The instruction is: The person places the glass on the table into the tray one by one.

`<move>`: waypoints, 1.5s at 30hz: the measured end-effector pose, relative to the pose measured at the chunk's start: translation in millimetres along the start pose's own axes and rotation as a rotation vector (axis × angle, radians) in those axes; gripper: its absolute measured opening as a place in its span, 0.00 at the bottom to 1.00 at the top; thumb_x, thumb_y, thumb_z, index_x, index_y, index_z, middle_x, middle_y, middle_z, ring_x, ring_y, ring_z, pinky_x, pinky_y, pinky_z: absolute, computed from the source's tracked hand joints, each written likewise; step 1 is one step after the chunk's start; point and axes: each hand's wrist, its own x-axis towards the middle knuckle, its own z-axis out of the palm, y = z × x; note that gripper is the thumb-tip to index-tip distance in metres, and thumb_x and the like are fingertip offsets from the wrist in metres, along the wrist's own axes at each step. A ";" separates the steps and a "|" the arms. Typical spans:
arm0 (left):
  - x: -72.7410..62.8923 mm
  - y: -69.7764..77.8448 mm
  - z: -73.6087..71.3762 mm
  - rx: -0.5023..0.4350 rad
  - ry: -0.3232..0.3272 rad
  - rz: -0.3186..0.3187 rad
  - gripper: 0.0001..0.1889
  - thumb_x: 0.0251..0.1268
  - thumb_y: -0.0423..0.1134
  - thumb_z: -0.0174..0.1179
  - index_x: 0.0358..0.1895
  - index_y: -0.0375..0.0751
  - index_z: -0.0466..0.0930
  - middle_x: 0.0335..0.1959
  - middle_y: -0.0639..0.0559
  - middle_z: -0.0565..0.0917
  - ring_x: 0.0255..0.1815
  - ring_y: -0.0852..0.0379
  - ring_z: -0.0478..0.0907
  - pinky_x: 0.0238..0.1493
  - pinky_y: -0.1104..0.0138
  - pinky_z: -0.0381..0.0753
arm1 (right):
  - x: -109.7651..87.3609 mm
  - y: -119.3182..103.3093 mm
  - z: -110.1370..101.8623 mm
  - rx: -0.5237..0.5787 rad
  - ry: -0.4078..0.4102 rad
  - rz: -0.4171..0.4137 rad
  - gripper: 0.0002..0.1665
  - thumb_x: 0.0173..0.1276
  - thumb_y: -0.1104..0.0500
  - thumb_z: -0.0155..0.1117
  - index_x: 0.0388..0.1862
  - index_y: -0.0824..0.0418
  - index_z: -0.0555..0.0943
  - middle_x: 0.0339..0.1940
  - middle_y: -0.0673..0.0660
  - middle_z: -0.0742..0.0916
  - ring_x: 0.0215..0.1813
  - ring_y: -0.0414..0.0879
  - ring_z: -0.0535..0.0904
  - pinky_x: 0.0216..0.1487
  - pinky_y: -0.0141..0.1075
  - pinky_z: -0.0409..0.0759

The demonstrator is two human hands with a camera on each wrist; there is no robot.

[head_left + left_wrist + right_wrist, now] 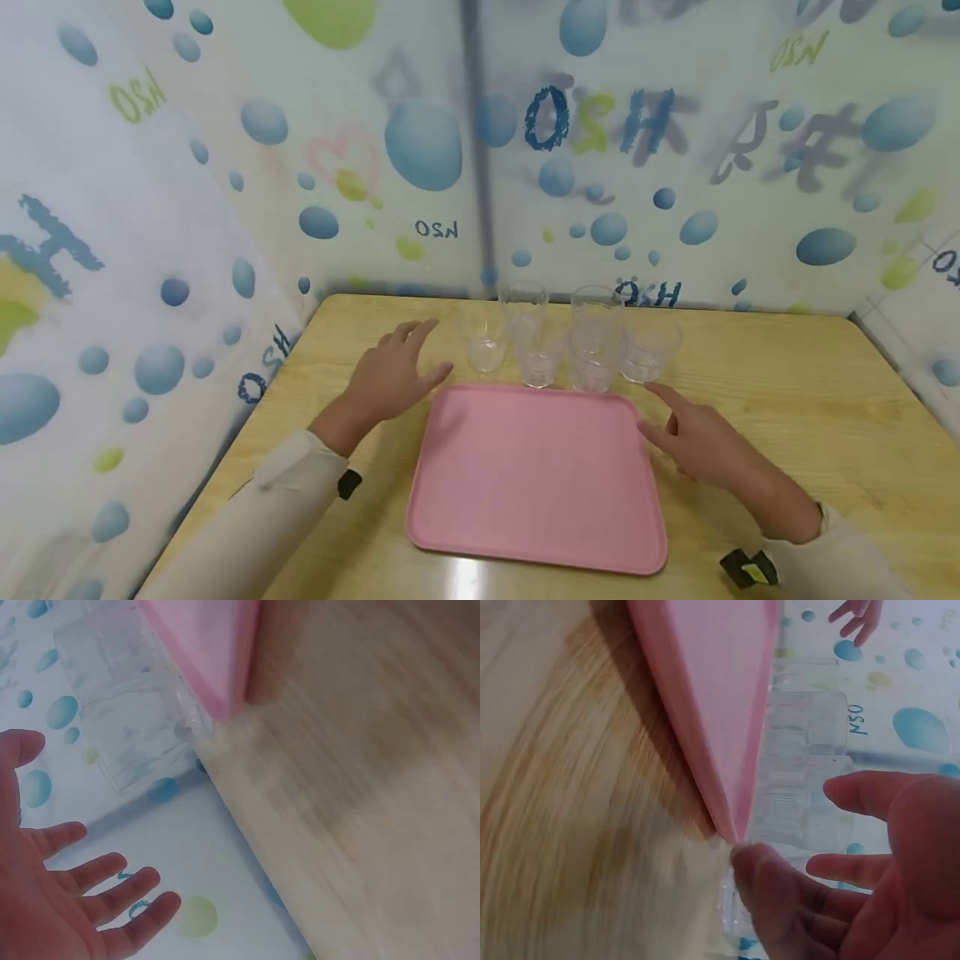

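A pink rectangular tray (536, 475) lies on the wooden table in front of me. Behind its far edge stands a cluster of several clear drinking glasses (537, 362), overlapping one another in the head view. My left hand (386, 375) hovers at the tray's far left corner, fingers spread and holding nothing, near the leftmost glass (486, 354). At the far right corner is my right hand (705, 442), with index finger and thumb stretched toward the rim and the wide rightmost glass (647, 362). Nothing is held in it.
The wooden table (787, 392) extends to both sides of the tray. A wall (360, 250) with blue and green droplet prints rises right behind the table's far edge, and another printed wall (135, 292) runs along the left side.
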 end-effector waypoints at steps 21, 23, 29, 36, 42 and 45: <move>76.6 32.1 28.7 -0.045 -0.304 -0.044 0.54 0.60 0.71 0.58 0.82 0.52 0.40 0.79 0.37 0.55 0.65 0.36 0.75 0.55 0.43 0.77 | 13.3 45.2 38.5 0.624 -0.329 -0.089 0.45 0.75 0.58 0.60 0.81 0.59 0.46 0.22 0.58 0.83 0.15 0.44 0.80 0.18 0.44 0.81; 78.7 35.0 28.5 -0.058 -0.292 -0.040 0.54 0.60 0.71 0.58 0.82 0.53 0.40 0.78 0.36 0.56 0.65 0.36 0.75 0.54 0.44 0.78 | 14.2 50.3 35.8 0.662 -0.347 -0.094 0.46 0.75 0.58 0.60 0.81 0.58 0.45 0.23 0.57 0.83 0.15 0.44 0.80 0.18 0.44 0.82; 79.7 41.3 26.2 -0.068 -0.269 -0.058 0.53 0.60 0.71 0.58 0.82 0.54 0.41 0.78 0.36 0.58 0.68 0.36 0.72 0.57 0.43 0.77 | 18.5 55.2 30.4 0.709 -0.375 -0.108 0.46 0.75 0.57 0.60 0.81 0.57 0.44 0.24 0.57 0.84 0.17 0.44 0.82 0.19 0.42 0.82; 83.1 37.7 21.8 -0.031 -0.218 -0.061 0.52 0.59 0.72 0.58 0.81 0.54 0.47 0.74 0.38 0.66 0.65 0.39 0.76 0.52 0.44 0.79 | 29.0 52.7 26.0 0.661 -0.365 -0.132 0.45 0.75 0.56 0.60 0.81 0.57 0.47 0.25 0.57 0.83 0.18 0.45 0.82 0.22 0.46 0.83; 82.6 40.4 19.3 -0.034 -0.211 -0.069 0.51 0.58 0.72 0.59 0.79 0.51 0.51 0.74 0.38 0.67 0.61 0.39 0.78 0.50 0.46 0.80 | 35.6 56.5 24.4 0.659 -0.376 -0.136 0.44 0.76 0.58 0.58 0.81 0.57 0.46 0.25 0.56 0.83 0.19 0.47 0.84 0.25 0.48 0.84; 82.7 43.2 17.2 -0.035 -0.215 -0.062 0.51 0.58 0.73 0.59 0.79 0.50 0.52 0.74 0.38 0.67 0.60 0.39 0.79 0.50 0.45 0.80 | 36.9 58.8 23.5 0.659 -0.372 -0.132 0.44 0.76 0.58 0.59 0.81 0.57 0.46 0.25 0.56 0.83 0.19 0.46 0.83 0.25 0.49 0.84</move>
